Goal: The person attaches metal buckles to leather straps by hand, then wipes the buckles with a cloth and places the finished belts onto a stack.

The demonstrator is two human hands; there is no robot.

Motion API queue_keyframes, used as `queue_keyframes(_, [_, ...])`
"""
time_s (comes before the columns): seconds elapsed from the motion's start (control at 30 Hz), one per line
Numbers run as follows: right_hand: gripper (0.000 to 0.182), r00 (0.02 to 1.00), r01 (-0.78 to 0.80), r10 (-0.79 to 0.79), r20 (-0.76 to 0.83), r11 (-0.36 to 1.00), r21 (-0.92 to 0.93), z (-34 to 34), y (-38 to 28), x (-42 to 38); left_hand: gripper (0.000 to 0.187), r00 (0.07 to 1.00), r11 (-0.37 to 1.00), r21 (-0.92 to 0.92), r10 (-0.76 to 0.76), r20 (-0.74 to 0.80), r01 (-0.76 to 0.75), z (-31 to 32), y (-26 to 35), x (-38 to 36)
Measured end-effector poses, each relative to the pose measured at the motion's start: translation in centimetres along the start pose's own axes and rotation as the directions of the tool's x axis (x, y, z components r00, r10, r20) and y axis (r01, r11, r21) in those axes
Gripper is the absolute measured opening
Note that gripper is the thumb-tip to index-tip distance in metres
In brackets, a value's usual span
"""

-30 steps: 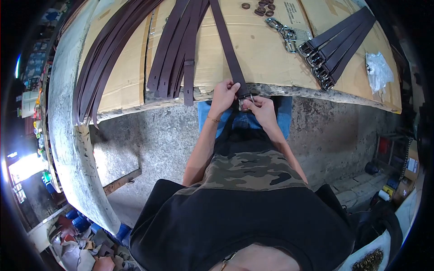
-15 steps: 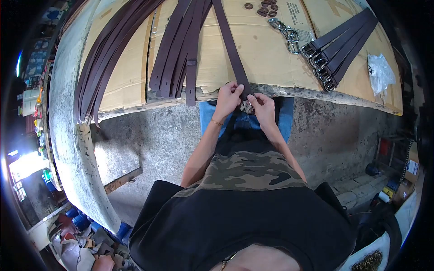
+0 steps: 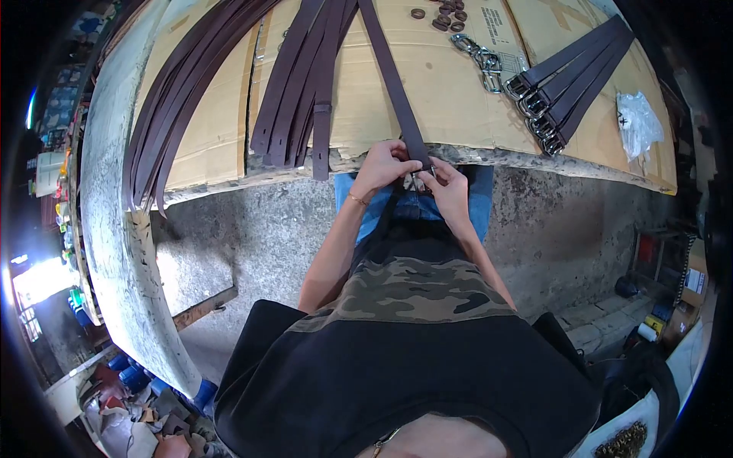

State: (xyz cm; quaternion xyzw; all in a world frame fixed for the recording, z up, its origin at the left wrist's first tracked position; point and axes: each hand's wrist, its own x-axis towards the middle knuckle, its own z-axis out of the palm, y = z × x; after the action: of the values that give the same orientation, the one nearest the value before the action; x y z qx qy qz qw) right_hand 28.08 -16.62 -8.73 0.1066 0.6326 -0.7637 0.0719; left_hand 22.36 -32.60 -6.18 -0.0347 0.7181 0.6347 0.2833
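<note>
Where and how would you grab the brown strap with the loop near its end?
Probably pinch the strap by its near end, from the person's side, pressing above and below: that flat end lies past the loop and juts slightly over the table edge, so its underside looks reachable.

On the cardboard (image 3: 450,107) before you, two strap bundles (image 3: 289,91) lie left of your held strap (image 3: 391,76) — right of it sit loops (image 3: 443,19), buckles (image 3: 487,59), then belts (image 3: 580,67) and, farthest right, a bag (image 3: 640,126).
</note>
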Motion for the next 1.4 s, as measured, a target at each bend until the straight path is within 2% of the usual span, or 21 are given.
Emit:
queue_keyframes(0.07, [0.036,1.000,-0.004,0.004,0.010,1.000,-0.022,-0.4,0.3,0.0,0.025,0.991,0.991,0.009,0.134,-0.021,-0.134,0.3,-0.2,-0.3])
queue_keyframes(0.27, [0.038,0.999,-0.026,0.027,0.036,0.999,-0.025,-0.3,-0.4,-0.4,0.020,0.990,0.968,-0.214,0.113,-0.089,-0.130,1.2,-1.3,-0.8])
queue_keyframes(0.37, [0.039,0.998,-0.036,0.039,0.052,0.998,-0.053,-0.3,0.2,-0.3,0.016,0.989,0.973,-0.209,0.073,-0.131,-0.100,0.7,-1.9,-0.5])
queue_keyframes(0.6, [0.040,0.998,-0.031,0.034,0.057,0.998,-0.056,0.0,0.4,-0.2,0.015,0.978,0.972,-0.182,0.116,-0.173,-0.147,0.7,-2.1,-0.6])
queue_keyframes(0.77, [0.042,0.998,-0.040,0.043,0.056,0.998,-0.058,-0.2,0.7,0.0,0.016,0.960,0.984,-0.087,0.129,-0.247,-0.155,1.0,-1.9,-0.7])
queue_keyframes(0.9, [0.042,0.996,-0.074,0.076,0.034,0.996,-0.058,0.0,0.1,-0.1,0.020,0.963,0.983,-0.111,0.119,-0.242,-0.149,1.1,-1.7,-0.7])
queue_keyframes(0.97, [0.040,0.998,-0.063,0.064,0.006,0.992,-0.105,-0.1,0.2,-0.1,0.024,0.972,0.964,-0.227,0.084,-0.221,-0.135,1.3,-1.4,-1.1])
queue_keyframes(1.0, [0.040,0.998,-0.061,0.062,0.004,0.993,-0.105,-0.2,0.1,-0.1,0.024,0.972,0.964,-0.227,0.085,-0.219,-0.136,1.4,-1.6,-1.2])
queue_keyframes(1.07, [0.036,0.997,-0.082,0.083,0.002,0.992,-0.093,-0.5,-0.1,-0.1,0.029,0.996,0.828,-0.556,0.036,-0.079,-0.074,1.6,-2.8,-1.2])
queue_keyframes(1.1, [0.036,0.997,-0.082,0.082,0.004,0.992,-0.093,-0.6,0.0,0.0,0.029,0.996,0.828,-0.556,0.037,-0.081,-0.076,1.9,-3.0,-1.4])
queue_keyframes(1.17, [0.033,0.996,-0.090,0.090,-0.007,0.992,-0.083,-0.8,0.5,0.1,0.026,0.980,0.750,-0.648,0.002,-0.198,-0.132,3.0,-3.5,-1.8])
queue_keyframes(1.2, [0.033,0.996,-0.089,0.089,-0.005,0.993,-0.083,-0.7,0.5,0.1,0.026,0.980,0.750,-0.647,0.003,-0.200,-0.134,3.4,-3.8,-1.9])
queue_keyframes(1.27, [0.033,0.995,-0.101,0.101,-0.005,0.991,-0.084,-0.5,0.4,0.0,0.027,0.947,0.757,-0.626,-0.031,-0.319,-0.186,4.0,-4.3,-2.0])
queue_keyframes(1.33, [0.033,0.996,-0.093,0.094,0.006,0.992,-0.086,-0.3,0.4,-0.1,0.027,0.942,0.736,-0.649,-0.046,-0.333,-0.194,4.1,-4.1,-2.1])
queue_keyframes(1.4, [0.034,0.996,-0.084,0.085,0.014,0.993,-0.087,-0.2,0.5,-0.1,0.025,0.914,0.791,-0.584,-0.084,-0.398,-0.181,4.1,-3.7,-2.0])
